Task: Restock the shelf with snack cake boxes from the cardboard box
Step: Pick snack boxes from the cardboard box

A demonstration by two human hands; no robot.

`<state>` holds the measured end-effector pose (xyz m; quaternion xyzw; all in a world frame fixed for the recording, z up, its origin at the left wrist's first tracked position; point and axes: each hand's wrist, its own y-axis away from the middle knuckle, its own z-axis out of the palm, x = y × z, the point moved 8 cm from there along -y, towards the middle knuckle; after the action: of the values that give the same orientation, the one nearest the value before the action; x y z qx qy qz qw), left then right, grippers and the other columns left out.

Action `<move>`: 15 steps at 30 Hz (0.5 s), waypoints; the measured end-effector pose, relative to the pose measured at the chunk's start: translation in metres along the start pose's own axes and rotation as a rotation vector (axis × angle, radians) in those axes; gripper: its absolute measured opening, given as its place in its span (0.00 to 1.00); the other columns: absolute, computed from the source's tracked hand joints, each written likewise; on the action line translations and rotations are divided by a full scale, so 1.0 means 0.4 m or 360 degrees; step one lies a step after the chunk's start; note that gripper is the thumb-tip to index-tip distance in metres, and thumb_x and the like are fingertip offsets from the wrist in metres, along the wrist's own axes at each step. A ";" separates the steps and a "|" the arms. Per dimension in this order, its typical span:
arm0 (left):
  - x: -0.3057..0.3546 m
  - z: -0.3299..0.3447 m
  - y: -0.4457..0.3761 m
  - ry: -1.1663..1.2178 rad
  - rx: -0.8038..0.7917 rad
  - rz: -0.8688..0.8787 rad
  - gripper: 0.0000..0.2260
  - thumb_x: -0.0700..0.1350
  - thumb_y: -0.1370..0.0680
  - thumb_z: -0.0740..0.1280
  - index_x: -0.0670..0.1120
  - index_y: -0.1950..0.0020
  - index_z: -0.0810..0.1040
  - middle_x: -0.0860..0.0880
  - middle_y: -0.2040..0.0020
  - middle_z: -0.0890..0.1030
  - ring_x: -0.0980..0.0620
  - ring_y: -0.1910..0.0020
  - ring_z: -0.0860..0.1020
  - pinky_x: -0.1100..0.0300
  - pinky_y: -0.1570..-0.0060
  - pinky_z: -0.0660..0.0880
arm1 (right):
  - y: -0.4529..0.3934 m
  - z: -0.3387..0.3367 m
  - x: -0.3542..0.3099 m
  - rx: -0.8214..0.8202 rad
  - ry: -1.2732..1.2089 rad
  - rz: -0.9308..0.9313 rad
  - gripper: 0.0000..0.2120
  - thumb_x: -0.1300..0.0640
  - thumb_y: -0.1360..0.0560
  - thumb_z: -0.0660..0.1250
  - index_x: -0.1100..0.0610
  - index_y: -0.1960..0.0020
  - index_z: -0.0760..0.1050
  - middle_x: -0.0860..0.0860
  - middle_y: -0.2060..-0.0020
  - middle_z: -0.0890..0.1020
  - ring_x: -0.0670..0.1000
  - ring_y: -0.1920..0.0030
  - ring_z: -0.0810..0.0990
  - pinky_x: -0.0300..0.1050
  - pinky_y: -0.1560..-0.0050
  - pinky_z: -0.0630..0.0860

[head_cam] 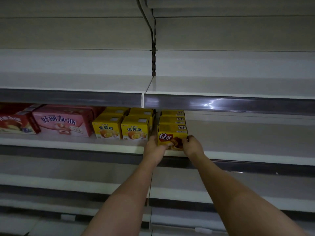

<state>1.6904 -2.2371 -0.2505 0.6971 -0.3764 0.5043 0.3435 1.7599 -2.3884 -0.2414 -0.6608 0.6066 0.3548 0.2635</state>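
At the shelf (238, 156) edge, both arms outstretched, left hand (154, 148) and right hand (192, 146) clamped on the front Q box (171, 133).

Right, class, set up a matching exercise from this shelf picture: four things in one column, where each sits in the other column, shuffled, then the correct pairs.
Things
1. pink box
2. egg-yolk boxes
3. Q box
4. upper shelf

Places
A. bare, above the stocked shelf
B. between the left hand and right hand
C. beside the red box, left of the yellow ones
D. just left of the shelf divider

Pairs: 1-C, 2-D, 3-B, 4-A
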 end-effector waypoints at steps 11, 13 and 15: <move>-0.054 -0.113 0.227 -0.0386 0.0427 -0.0080 0.19 0.40 0.23 0.67 0.43 0.32 0.71 0.44 0.35 0.75 0.44 0.38 0.74 0.54 0.40 0.71 | 0.152 -0.040 -0.007 -0.0166 0.0358 -0.0391 0.20 0.47 0.17 0.51 0.59 0.36 0.71 0.58 0.42 0.78 0.58 0.42 0.76 0.48 0.48 0.70; -0.096 -0.129 0.293 -0.0466 0.0482 -0.0153 0.20 0.41 0.22 0.66 0.44 0.30 0.69 0.44 0.33 0.73 0.45 0.38 0.74 0.57 0.43 0.69 | 0.197 -0.026 -0.018 -0.0245 0.0415 -0.0526 0.20 0.46 0.18 0.52 0.57 0.34 0.69 0.58 0.40 0.77 0.58 0.40 0.75 0.48 0.46 0.71; -0.142 -0.149 0.368 -0.0506 0.0542 -0.0225 0.21 0.41 0.21 0.65 0.43 0.29 0.68 0.43 0.33 0.73 0.45 0.38 0.74 0.57 0.42 0.70 | 0.254 0.001 -0.024 -0.0364 0.0495 -0.0652 0.22 0.46 0.18 0.54 0.58 0.31 0.68 0.58 0.37 0.75 0.58 0.37 0.73 0.48 0.42 0.70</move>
<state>1.5237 -2.2465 -0.2755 0.8403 -0.2855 0.4191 0.1918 1.6592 -2.3950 -0.2258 -0.8417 0.4496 0.2546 0.1570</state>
